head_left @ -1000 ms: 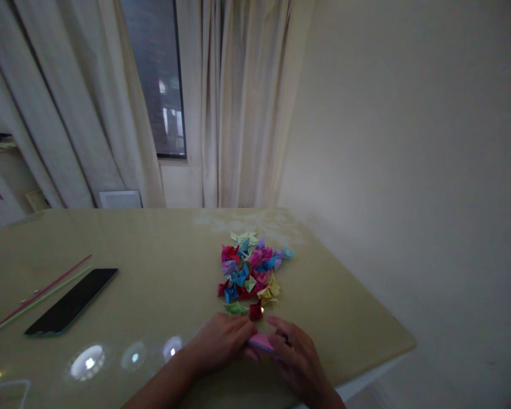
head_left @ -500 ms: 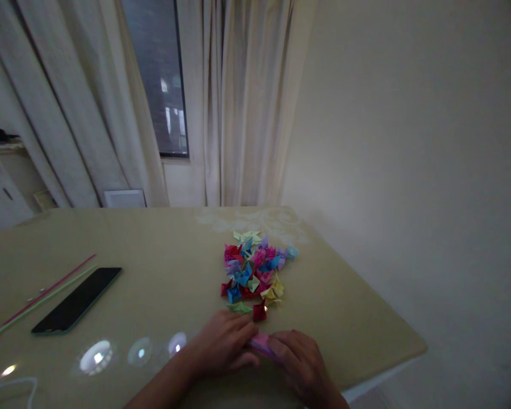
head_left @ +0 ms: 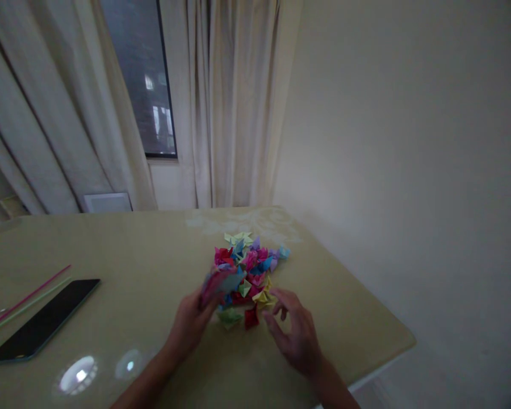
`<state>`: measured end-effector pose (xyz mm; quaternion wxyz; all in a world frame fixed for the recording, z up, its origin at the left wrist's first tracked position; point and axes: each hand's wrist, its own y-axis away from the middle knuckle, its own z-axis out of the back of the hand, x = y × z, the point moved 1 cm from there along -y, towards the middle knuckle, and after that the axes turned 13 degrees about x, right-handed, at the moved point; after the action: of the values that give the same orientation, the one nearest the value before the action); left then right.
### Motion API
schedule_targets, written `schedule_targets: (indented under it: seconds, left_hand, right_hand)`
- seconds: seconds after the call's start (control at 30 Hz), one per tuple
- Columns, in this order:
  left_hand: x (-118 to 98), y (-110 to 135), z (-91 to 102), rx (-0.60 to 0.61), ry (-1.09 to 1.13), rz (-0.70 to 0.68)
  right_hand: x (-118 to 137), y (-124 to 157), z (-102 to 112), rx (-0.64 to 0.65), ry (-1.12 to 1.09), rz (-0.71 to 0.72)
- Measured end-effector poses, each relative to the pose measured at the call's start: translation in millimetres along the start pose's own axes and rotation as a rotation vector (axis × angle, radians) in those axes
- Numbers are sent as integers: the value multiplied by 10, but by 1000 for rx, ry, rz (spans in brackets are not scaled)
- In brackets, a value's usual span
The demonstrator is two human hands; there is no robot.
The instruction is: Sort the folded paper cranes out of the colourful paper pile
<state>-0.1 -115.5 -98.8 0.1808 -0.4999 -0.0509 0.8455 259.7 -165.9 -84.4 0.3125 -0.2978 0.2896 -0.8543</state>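
Note:
A pile of small folded paper pieces [head_left: 250, 260] in pink, blue, purple, red, green and yellow lies on the table in front of me. My left hand [head_left: 191, 318] is closed on a pink and grey-blue folded paper [head_left: 221, 284], blurred by motion, held over the pile's left side. My right hand [head_left: 292, 331] is at the pile's near right, thumb and fingers curved apart with nothing seen between them. Close to its fingertips are a yellow folded paper [head_left: 263, 297] and a dark red one [head_left: 251, 318]. A green folded paper [head_left: 230, 317] lies beneath my left hand's side.
To the left, a black phone [head_left: 45, 321] lies beside thin pink [head_left: 29, 296] and pale green sticks [head_left: 36, 303]. The glossy cream table [head_left: 153, 250] reflects lamps and ends at a slanted right edge by the wall. Curtains and a window stand behind.
My hands have parted from the pink paper strip they both held. My left hand has moved up and left over the pile, and my right hand has risen and opened. The view has shifted right.

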Motion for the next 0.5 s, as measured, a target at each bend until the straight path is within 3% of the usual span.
schedule_targets:
  seconds: [0.1, 0.23, 0.33, 0.5]
  left_hand:
    - [142, -127, 283, -201, 135, 212]
    - [295, -163, 430, -311, 292, 328]
    - [383, -138, 398, -328, 358, 412]
    - [416, -126, 313, -220, 283, 445]
  right_hand:
    - [-238, -547, 48, -43, 13, 34]
    - [-770, -991, -41, -178, 24, -186]
    - [-1145, -937, -180, -262, 99, -295]
    - [-1585, -634, -313, -223, 187, -509]
